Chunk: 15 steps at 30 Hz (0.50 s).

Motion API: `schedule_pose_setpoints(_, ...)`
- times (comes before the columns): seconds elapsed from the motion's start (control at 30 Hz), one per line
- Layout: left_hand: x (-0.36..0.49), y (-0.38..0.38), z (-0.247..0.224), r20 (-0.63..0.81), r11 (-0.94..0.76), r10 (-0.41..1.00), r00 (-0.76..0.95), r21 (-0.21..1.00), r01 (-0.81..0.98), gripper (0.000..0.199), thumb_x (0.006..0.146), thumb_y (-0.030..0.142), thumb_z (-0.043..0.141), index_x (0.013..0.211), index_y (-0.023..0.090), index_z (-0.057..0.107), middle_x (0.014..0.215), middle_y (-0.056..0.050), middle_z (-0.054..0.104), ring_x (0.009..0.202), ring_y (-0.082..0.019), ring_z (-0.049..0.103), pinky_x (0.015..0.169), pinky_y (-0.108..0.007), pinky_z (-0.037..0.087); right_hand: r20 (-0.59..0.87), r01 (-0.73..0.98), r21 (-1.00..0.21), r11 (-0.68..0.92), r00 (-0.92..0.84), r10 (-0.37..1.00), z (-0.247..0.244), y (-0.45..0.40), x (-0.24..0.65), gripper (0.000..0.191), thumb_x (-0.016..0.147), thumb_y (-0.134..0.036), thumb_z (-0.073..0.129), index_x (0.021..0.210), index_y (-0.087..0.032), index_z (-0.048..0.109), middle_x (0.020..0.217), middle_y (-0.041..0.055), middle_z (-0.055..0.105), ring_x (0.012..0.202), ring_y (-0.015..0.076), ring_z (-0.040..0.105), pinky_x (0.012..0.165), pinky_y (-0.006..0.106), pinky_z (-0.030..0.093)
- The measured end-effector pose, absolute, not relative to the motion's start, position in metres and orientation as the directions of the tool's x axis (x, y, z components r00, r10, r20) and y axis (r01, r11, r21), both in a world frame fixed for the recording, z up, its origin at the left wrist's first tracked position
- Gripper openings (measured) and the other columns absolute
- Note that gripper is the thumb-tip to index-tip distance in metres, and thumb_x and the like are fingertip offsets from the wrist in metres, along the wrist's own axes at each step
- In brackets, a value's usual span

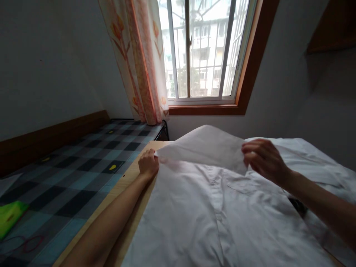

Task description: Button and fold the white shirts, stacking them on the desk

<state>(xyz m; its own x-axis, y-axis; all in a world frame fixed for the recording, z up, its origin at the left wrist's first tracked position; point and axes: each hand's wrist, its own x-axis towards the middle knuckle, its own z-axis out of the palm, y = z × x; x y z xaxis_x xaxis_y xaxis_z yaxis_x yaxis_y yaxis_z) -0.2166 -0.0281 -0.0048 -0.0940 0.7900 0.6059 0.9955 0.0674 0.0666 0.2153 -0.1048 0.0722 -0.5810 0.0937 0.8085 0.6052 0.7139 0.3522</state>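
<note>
A white button-front shirt (191,211) is spread out before me, its placket running down the middle and a chest pocket on the right side. Over its far end, a thin white sheet (205,146) is stretched between my hands, its far edge raised to a peak. Whether it is cloth or paper, or part of the shirt, I cannot tell. My left hand (148,163) is closed on the sheet's left corner, beside the shirt's edge. Higher at the right, my right hand (263,159) pinches the other end; it is slightly blurred.
Under the shirt is a light wooden board (116,211). More white garments (311,159) lie to the right. On the left stands a bed with a checked cover (83,178), bearing a bright green packet (11,215). A curtain (139,63) hangs beside the window (205,52).
</note>
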Motion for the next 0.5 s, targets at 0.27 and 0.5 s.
schedule_pose_setpoints(0.27,-0.249,-0.049,0.003,0.41,-0.229,0.881,0.237,-0.069,0.971,0.03,0.078,0.022,0.053,0.106,0.019,0.065,0.109,-0.013,0.065,0.11,-0.031,0.055,0.096,-0.043,0.041,0.658,0.524,0.089,0.847,-0.669,0.345,0.024,-0.18,0.232,0.015,0.088,-0.007,0.051,0.089,-0.02,0.058,0.081,0.0039,0.064,0.077,0.0161,0.06,0.074,0.031,0.049)
schedule_pose_setpoints(0.5,-0.241,-0.005,0.06,0.02,-0.448,0.867,0.499,0.472,0.76,0.076,0.064,0.011,0.046,0.138,0.029,0.049,0.139,0.001,0.054,0.126,-0.021,0.051,0.099,-0.031,0.043,0.635,0.469,-0.065,0.881,-0.662,0.399,0.036,-0.213,0.211,0.02,0.089,-0.009,0.049,0.094,-0.021,0.064,0.083,0.0046,0.067,0.082,0.0173,0.065,0.077,0.027,0.052)
